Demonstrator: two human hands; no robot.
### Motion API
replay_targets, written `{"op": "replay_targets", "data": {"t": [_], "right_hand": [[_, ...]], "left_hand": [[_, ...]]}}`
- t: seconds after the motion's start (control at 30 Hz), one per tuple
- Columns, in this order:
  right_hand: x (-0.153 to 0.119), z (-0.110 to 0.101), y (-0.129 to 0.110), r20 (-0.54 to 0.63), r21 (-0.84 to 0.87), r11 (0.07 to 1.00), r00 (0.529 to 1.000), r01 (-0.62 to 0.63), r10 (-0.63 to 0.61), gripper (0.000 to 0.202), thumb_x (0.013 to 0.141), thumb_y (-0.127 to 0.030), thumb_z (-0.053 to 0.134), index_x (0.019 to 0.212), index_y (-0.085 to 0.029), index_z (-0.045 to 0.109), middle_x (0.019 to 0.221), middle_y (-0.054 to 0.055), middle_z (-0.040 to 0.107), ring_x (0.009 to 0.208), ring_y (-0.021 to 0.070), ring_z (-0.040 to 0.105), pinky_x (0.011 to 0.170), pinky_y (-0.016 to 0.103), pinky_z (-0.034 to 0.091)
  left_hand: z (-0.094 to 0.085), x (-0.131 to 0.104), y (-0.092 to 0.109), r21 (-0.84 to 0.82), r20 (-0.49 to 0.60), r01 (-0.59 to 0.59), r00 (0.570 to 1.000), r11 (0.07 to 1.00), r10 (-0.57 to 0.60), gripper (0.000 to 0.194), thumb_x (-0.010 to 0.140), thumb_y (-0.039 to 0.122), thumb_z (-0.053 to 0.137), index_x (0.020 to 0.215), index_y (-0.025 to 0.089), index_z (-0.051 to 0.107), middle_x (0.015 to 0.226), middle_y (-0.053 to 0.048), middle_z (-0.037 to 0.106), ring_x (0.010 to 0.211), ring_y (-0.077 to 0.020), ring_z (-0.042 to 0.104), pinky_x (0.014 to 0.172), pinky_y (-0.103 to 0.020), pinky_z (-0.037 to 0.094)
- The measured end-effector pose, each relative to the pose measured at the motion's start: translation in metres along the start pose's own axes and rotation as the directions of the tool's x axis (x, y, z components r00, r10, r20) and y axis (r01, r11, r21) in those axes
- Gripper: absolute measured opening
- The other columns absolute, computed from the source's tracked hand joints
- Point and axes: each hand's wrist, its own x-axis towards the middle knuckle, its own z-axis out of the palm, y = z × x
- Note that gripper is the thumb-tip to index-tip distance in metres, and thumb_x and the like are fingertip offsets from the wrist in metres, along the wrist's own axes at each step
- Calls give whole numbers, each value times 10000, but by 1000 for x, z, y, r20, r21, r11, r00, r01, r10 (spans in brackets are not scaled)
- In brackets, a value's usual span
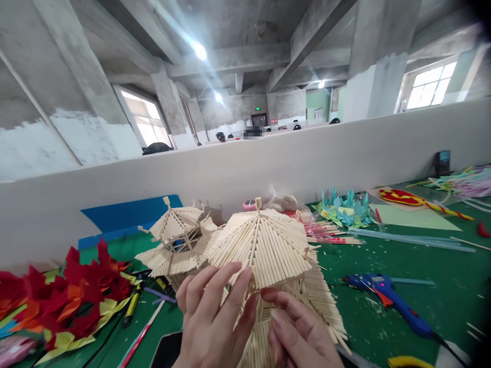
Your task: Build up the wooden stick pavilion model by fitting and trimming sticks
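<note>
One pale wooden-stick pagoda model [268, 255] is standing on the green table [368, 327], its ridged roof rising to a peak. Its near eave is lying at the curled fingers of the left hand [215, 306] and right hand [295, 327], their grip unclear.

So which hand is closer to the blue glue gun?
The right hand, at the stick roof's near edge, with the glue gun off to its right. The left hand is farther left, at that same edge.

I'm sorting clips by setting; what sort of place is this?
Probably a craft workroom: a glue gun and stick-built model on a green table, under bare concrete beams.
</note>
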Motion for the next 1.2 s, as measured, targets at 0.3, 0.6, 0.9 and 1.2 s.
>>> {"op": "replay_targets", "data": {"t": [0.3, 0.6, 0.9, 1.2], "right_hand": [[8, 0, -2, 161, 163, 983, 985, -84, 57, 387, 643, -409, 682, 890, -122, 603, 393, -81, 455, 315, 13, 283, 356, 157, 194], [10, -1, -2, 272, 335, 924, 958, -187, 95, 306, 643, -375, 674, 829, -147, 589, 433, -103, 424, 324, 17, 305, 386, 178, 263], [8, 1, -4, 273, 394, 893, 956, -216, 111, 285, 656, -333, 667, 865, -151, 599, 437, -103, 428, 320, 16, 293, 378, 172, 275], [7, 3, -3, 264, 455, 861, 958, -228, 115, 246, 647, -292, 675, 839, -145, 627, 425, -103, 425, 316, 7, 265, 373, 162, 265]], "left_hand": [[3, 1, -3, -43, 4, 7, 1000, 999, -7, 252, 695, 110, 638, 938, 173, 620, 901, -91, 644, 854, -250, 518, 713, -410, 382], [5, -7, -8, -58, 86, -24, 996, 998, 29, 350, 693, 94, 626, 1029, 187, 601, 1000, -103, 603, 906, -278, 498, 726, -444, 374], [6, -6, -8, -74, 84, -21, 996, 997, 28, 337, 698, 82, 611, 1020, 180, 603, 999, -109, 593, 899, -287, 496, 721, -460, 368], [7, -6, -8, -70, 89, -24, 996, 997, 30, 344, 686, 91, 631, 1015, 189, 606, 1001, -104, 592, 908, -284, 489, 730, -450, 361]]}}
